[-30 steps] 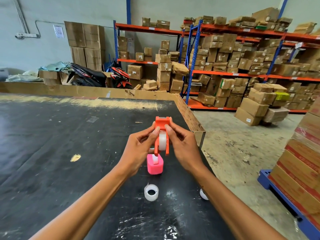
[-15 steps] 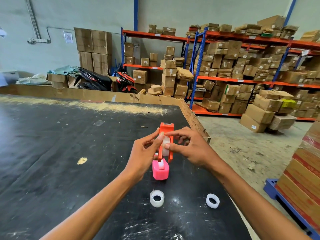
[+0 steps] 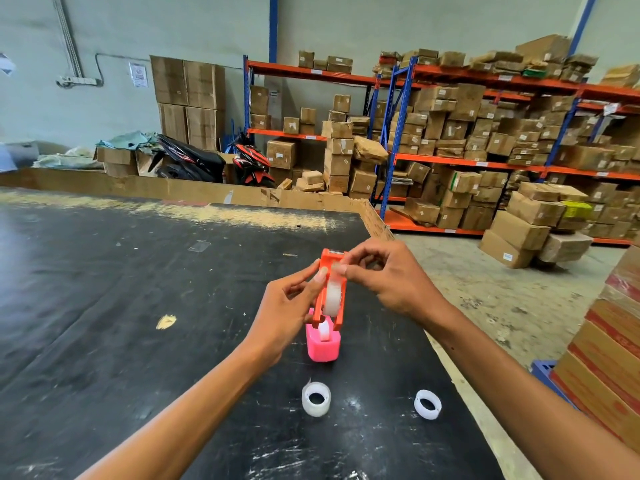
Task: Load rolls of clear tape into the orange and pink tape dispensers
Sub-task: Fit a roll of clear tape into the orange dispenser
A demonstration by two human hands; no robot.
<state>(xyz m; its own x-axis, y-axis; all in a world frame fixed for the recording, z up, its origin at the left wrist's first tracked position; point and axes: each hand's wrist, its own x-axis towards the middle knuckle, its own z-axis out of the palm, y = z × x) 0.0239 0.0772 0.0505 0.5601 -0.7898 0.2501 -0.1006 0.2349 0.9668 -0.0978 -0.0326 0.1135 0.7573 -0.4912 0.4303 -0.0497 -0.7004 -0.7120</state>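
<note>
Orange dispenser (image 3: 329,289), clear roll seated inside, hangs above the tabletop (image 3: 104,289), gripped by left hand (image 3: 289,306) fingers; right hand (image 3: 388,278) fingers pinch at its top. Since earlier it has tilted slightly. Pink dispenser (image 3: 322,344) stands just below it, two spare rolls (image 3: 316,399) nearer the person.

Head-worn wide view, facing forward-down, close over black table (image 3: 104,306)
</note>
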